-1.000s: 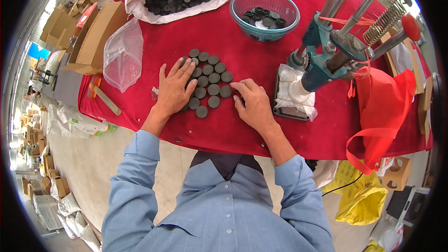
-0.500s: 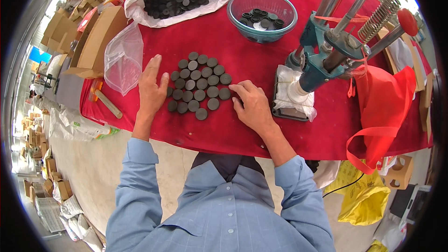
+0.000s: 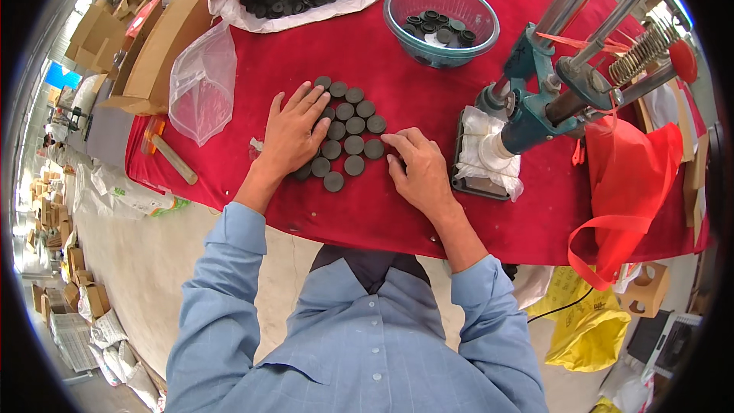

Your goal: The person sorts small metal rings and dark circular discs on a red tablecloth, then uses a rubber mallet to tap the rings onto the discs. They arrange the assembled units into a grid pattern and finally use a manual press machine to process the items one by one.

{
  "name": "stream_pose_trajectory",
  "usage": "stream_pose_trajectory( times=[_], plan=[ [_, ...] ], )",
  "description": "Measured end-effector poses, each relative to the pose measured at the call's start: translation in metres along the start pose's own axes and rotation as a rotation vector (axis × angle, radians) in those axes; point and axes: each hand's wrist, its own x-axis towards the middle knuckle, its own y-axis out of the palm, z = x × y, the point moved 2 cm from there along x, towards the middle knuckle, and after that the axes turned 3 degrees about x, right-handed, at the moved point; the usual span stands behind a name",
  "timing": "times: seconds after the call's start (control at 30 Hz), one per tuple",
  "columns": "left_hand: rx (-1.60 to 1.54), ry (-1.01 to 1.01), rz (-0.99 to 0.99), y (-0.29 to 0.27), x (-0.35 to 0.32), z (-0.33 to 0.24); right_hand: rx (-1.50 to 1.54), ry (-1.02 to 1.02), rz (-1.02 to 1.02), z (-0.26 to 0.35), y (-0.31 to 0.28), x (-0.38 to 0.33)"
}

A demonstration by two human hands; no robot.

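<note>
A loose cluster of round dark grey discs (image 3: 354,145) lies on the red tablecloth (image 3: 367,218). My left hand (image 3: 292,131) rests over the left side of this cluster with its fingers spread, hiding several of the discs. At the cluster's right edge is my right hand (image 3: 419,170), its fingers apart and partly bent, the index fingertip beside a disc. No disc shows inside either hand. Right of my right hand stands a green hand press (image 3: 531,118) with a white-wrapped base (image 3: 489,154).
A white sack (image 3: 229,0) full of black discs lies at the back left, beside a clear bowl (image 3: 441,57) with black ring-shaped pieces. An open cardboard box (image 3: 164,53), a clear plastic bag (image 3: 202,88) and a scraper-like tool (image 3: 174,160) are at left. A red bag (image 3: 631,183) hangs at right.
My left hand has moved right, from beside the cluster onto its left part, covering several discs. The right hand has barely moved. The whole view has shifted slightly.
</note>
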Motion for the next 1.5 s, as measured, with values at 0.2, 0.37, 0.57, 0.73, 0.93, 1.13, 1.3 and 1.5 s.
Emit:
stream_pose_trajectory(
  times=[0.2, 0.37, 0.57, 0.73, 0.93, 1.13, 1.3, 1.5],
  plan=[
    [0.091, 0.009, 0.044, -0.003, 0.004, -0.003, 0.002, -0.003, -0.004, -0.001, 0.001, -0.001],
    [0.073, -0.030, 0.086, 0.000, 0.013, 0.000, 0.044, -0.008, -0.015, -0.006, 0.001, 0.001],
    [-0.358, -0.218, -0.041, 0.006, -0.004, 0.033, 0.107, 0.006, -0.013, -0.010, 0.002, 0.003],
    [-0.588, -0.526, -0.167, 0.000, -0.048, 0.059, 0.041, -0.009, -0.022, -0.009, 0.002, -0.001],
    [-0.628, -0.507, -0.099, 0.012, -0.048, 0.050, 0.021, 0.008, -0.017, -0.006, 0.003, -0.001],
    [-0.524, -0.320, -0.034, 0.030, -0.019, 0.029, 0.043, 0.024, -0.016, -0.007, 0.002, 0.001],
    [-0.289, -0.225, -0.134, 0.022, -0.020, 0.024, 0.044, 0.030, -0.010, -0.005, 0.001, 0.004],
    [-0.136, -0.143, -0.015, 0.006, -0.011, -0.004, 0.030, 0.019, -0.013, -0.004, 0.000, 0.003]
  ],
)
